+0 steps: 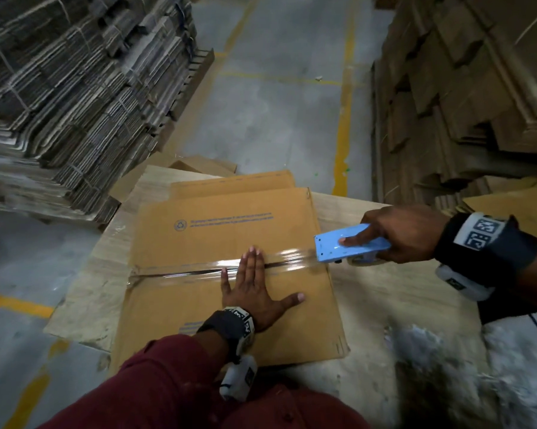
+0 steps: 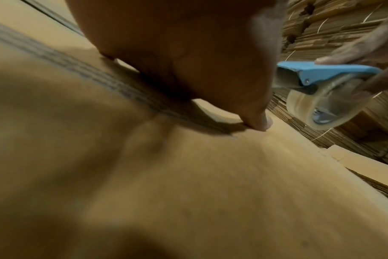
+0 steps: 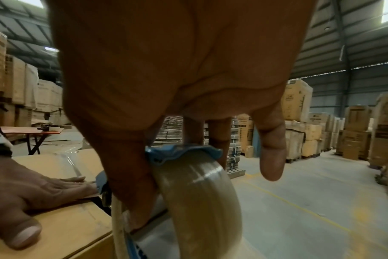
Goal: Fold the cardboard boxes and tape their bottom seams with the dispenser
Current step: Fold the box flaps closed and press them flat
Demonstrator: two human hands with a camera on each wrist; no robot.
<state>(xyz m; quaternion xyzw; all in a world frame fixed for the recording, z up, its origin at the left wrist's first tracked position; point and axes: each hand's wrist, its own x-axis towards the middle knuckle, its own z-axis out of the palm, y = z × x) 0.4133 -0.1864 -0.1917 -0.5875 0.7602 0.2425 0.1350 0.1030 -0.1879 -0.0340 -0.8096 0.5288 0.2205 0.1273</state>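
Two hands working | my left hand (image 1: 255, 289) flat, fingers spread, pressing box (image 1: 230, 243) on counter (image 1: 385, 289) | right hand (image 1: 406, 233) grips dispenser (image 1: 351, 244) past right edge, tape (image 1: 183, 270) over seam | risk: uncut strip lifts if I yank sideways

- Left hand (image 1: 255, 289): black wristband with a black-and-white square-patterned marker; white camera unit strapped at 6 o'clock of the wrist.
- Right hand (image 1: 403, 233): matching black band, marker, white unit.
- Maroon sleeve (image 1: 168, 376).
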